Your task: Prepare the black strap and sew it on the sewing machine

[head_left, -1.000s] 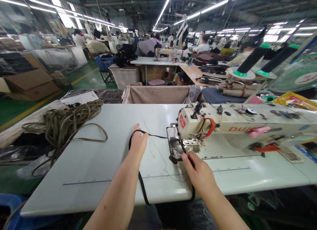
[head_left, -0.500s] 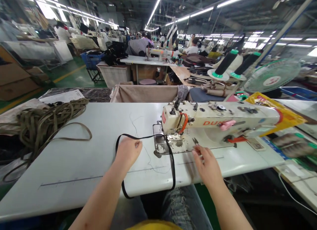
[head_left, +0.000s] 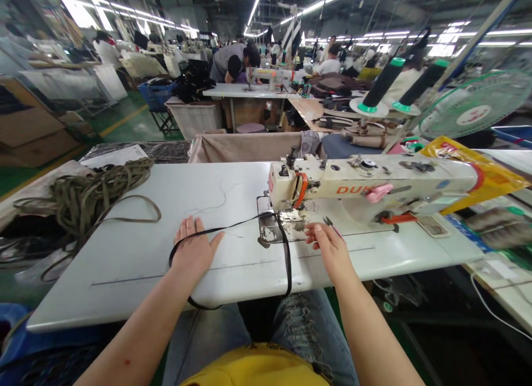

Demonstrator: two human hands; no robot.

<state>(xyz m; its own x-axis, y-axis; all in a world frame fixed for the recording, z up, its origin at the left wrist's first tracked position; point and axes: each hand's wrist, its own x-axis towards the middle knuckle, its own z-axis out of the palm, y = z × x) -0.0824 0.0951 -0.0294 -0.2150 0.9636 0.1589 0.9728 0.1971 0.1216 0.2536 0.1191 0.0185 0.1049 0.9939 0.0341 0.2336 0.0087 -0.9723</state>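
Observation:
My left hand (head_left: 193,252) lies flat on the white table, fingers spread. A narrow black strap (head_left: 224,227) passes across the back of this hand and runs right to the presser foot of a sewing machine (head_left: 374,181). Another length of the strap hangs from the foot over the table's front edge. My right hand (head_left: 326,243) hovers by the machine's bed, right of the strap, with loosely bent fingers apart and nothing visible between them. Just beyond that hand, thread snips (head_left: 332,226) lie on the bed, their handles partly hidden behind it.
A heap of olive webbing (head_left: 103,194) covers the table's left end. Loose threads (head_left: 220,200) lie near the middle. Behind the machine stand black thread cones (head_left: 382,85) and a green fan (head_left: 474,111). A fabric-lined bin (head_left: 249,147) adjoins the back edge; people work beyond.
My left hand has moved left and flattened on the table, drawing the strap straighter. My right hand has moved left, off the snips, which stay on the bed.

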